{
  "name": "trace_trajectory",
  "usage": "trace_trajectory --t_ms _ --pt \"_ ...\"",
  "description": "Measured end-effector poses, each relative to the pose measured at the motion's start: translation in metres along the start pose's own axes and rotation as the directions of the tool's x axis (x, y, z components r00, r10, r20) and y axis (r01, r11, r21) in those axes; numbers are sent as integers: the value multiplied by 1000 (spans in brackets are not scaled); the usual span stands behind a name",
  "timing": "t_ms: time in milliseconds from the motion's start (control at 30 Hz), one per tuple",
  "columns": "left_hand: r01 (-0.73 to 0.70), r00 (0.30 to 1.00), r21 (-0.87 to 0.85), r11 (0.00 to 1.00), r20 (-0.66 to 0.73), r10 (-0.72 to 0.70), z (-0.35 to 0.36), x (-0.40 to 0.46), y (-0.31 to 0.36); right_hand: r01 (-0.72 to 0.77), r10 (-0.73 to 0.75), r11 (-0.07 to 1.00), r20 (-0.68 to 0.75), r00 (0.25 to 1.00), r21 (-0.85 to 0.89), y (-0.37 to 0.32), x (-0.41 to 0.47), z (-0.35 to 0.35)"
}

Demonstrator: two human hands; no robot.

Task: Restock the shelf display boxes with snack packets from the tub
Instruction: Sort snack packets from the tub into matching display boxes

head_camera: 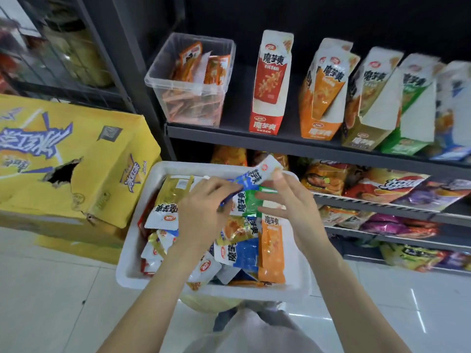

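Note:
A white tub point(132, 240) full of mixed snack packets sits below me in front of the shelf. My left hand point(201, 212) grips the lower end of a blue-and-white packet point(254, 175) above the tub. My right hand point(288, 200) pinches that packet's upper white end between thumb and fingers. Under the hands lie a green packet point(251, 205), an orange packet point(271, 253) and a blue packet point(244, 253). On the shelf above stand the display boxes: red point(270, 82), orange point(323, 98), gold point(369, 115), green point(410, 118) and blue point(453, 115).
A clear plastic bin point(191, 80) with orange packets stands at the shelf's left end. A yellow carton point(68, 159) with a torn hole sits on the floor at left. Lower shelves point(382, 207) hold chip bags. White floor tiles lie around the tub.

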State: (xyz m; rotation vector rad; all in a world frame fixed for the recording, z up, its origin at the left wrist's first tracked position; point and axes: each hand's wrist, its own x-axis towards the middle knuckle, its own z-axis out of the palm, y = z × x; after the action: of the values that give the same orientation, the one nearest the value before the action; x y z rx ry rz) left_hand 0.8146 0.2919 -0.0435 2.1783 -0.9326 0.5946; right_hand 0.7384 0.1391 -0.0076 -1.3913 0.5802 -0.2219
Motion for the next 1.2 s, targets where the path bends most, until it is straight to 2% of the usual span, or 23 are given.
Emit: trace_trajectory --t_ms 100,167,233,333,400,467,600,700,767,867,933,1000,1100,1200 --pt "-197 979 -67 978 46 201 9 3 14 75 -90 981 -75 993 -181 -10 1 -20" --pt "-192 965 -117 974 160 209 12 11 30 121 -159 945 -104 982 -303 -10 3 -40" --pt "-74 952 -233 970 272 138 16 21 45 136 -183 930 -109 977 -342 -11 1 -61" --pt "212 925 -391 896 377 -55 28 38 66 137 -181 937 -111 977 -322 -14 -4 -92" --pt "355 862 -405 843 491 -128 43 50 78 167 -216 918 -100 971 -360 -19 -7 -116" --pt "417 782 -390 821 614 -106 59 60 95 217 -263 888 -62 963 -405 -27 -7 -143" --pt "294 809 -396 870 587 -6 99 78 142 302 -327 834 26 945 -462 -45 1 -210" --pt "218 818 -371 903 574 38 135 90 185 381 -405 704 102 909 -599 -57 7 -268" --pt "212 819 -358 909 572 35 158 100 214 406 -437 674 111 893 -616 -63 11 -306" --pt "242 848 -428 871 530 25 182 119 259 406 -512 650 25 859 -642 -74 16 -357" --pt "223 901 -470 854 434 3 195 134 282 398 -559 682 -87 824 -613 -87 19 -387" --pt "183 941 -464 867 339 -18 206 150 293 390 -605 718 -238 760 -577 -105 25 -417" --pt "91 949 -329 940 313 17 228 175 299 446 -696 693 -363 620 -567 -133 44 -450" --pt "-58 927 -81 995 366 84 253 194 303 464 -781 585 -309 543 -665 -158 77 -465"
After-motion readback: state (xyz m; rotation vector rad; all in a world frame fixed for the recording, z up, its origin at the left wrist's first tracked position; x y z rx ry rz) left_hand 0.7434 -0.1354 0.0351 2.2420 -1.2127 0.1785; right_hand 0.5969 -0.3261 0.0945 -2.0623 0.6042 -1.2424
